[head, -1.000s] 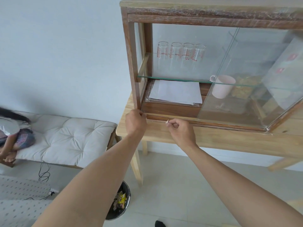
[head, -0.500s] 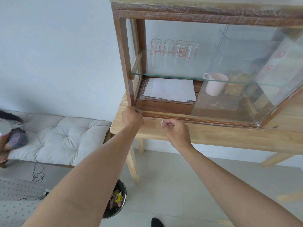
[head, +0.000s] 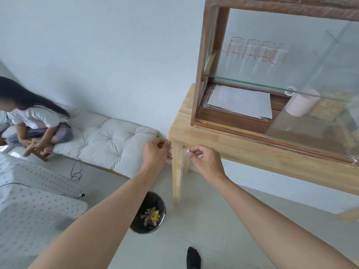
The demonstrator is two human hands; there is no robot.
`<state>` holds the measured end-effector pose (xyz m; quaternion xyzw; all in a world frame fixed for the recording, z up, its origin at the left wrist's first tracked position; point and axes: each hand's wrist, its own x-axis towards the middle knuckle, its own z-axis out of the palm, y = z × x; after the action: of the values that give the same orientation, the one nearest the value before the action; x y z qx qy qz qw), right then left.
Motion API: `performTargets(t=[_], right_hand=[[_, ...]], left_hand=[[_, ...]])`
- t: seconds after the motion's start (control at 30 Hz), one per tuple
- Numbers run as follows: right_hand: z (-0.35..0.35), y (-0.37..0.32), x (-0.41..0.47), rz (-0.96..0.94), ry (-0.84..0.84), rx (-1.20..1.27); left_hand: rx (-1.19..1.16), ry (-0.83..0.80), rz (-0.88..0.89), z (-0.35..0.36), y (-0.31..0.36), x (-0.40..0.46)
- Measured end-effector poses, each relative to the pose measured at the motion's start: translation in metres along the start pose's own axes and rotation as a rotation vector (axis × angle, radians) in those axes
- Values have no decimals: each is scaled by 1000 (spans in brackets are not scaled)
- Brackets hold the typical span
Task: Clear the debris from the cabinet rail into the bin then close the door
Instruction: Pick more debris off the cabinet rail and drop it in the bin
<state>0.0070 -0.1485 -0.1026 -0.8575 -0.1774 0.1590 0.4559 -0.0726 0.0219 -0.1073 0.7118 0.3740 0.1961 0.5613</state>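
A wooden cabinet with sliding glass doors stands on a light wooden table. Its bottom rail runs along the front, and the glass door is slid to the right, leaving the left side open. My left hand is closed, below and left of the table's corner; what it holds is hidden. My right hand pinches a small pale scrap of debris between its fingertips. A black bin with wrappers inside stands on the floor below both hands.
Inside the cabinet lie a stack of papers, a pink cup and several marked glasses. The table leg stands beside the bin. A cushioned bench with a seated person lies left. My foot is near the bottom edge.
Both hands have left the cabinet rail and dropped down and left, off the table's corner, to above the bin. The view has swung to the left.
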Motion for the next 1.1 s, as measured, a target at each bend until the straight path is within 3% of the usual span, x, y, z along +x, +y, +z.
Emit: performTargets(t=[0.2, 0.47, 0.63, 0.73, 0.83, 1.1], right_hand=[[88, 16, -12, 21, -230, -107], [225, 96, 4, 111, -574, -352], [315, 167, 33, 118, -700, -444], [351, 203, 44, 176, -798, -441], [358, 223, 47, 194, -859, -468], [290, 190, 39, 161, -789, -474]], left_hand=[[-26, 175, -227, -64, -98, -12], [-31, 298, -540, -88, -275, -27], [-39, 341, -643, -73, -378, -10], [-2, 249, -678, -61, -421, 3], [201, 51, -695, -56, -439, 8], [370, -90, -643, -79, -379, -8]])
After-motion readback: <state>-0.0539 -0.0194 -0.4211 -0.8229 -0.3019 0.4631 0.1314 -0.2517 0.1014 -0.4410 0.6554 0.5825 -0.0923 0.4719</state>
